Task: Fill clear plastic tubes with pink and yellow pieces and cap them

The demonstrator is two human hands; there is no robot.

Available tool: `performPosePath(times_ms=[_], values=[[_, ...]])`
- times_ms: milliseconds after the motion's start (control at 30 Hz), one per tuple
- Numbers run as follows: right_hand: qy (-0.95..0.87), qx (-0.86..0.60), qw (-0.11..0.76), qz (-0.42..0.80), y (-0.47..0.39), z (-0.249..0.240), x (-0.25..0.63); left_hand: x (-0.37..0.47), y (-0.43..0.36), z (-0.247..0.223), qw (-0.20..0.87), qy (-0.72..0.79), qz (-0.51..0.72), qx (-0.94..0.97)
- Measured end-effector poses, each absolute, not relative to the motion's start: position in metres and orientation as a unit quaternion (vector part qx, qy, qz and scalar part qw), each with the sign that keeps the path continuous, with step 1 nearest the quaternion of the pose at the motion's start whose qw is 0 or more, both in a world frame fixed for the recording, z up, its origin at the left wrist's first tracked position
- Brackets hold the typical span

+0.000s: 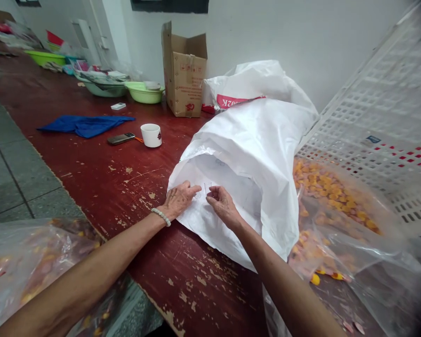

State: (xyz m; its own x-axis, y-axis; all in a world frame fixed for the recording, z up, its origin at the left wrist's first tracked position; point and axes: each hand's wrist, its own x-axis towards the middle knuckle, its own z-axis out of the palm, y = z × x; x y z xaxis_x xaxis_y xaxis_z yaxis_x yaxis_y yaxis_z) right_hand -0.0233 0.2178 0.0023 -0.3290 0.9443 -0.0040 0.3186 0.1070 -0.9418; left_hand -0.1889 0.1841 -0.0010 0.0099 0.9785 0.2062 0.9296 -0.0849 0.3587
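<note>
Head view, quick: where's the white sack [245,135] & what's each side doing?

It's lying on the red table [136,171], mouth toward the wearer. L hand [180,199] is loosely open on the mouth's lower lip, index stretched out. R hand [225,206] has thumb & fingers curled close over the mouth; can't tell if they've got anything. Thin dark marks btwn the two, too small to ID.

OK, how to do it well?

IMO rest some L weight on the lip so it lies flat, & do fine work w/ R fingertips only. Top fold could sag, so wrists low.

Room to move?

Best on the L — bare tabletop from the lip to the white cup [150,135], w/ a phone-like device [121,139] near it. R is tight: clear bag of yellow pieces [331,194] just beside the sack, white basket [368,121] tilted above. Watch the table's near edge — it passes under the L forearm, w/ another clear bag [31,267] beyond.
</note>
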Motion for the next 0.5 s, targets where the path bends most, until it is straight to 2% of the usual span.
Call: performPosePath(times_ms=[100,300,400,500], values=[[-0.655,-0.493,0.329,0.469,0.216,-0.003,-0.022,-0.191,0.181,0.004,0.129,0.659,0.192,0.715],[-0.642,-0.48,0.357,0.479,0.208,-0.008,-0.027,-0.188,0.179,0.012,0.454,0.559,0.393,0.572],[-0.65,-0.474,0.36,0.473,0.204,-0.009,-0.029,-0.18,0.182,0.001,0.508,0.535,0.488,0.466],[-0.68,-0.49,0.356,0.412,0.202,-0.009,-0.025,-0.175,0.185,-0.011,0.55,0.489,0.51,0.445]])
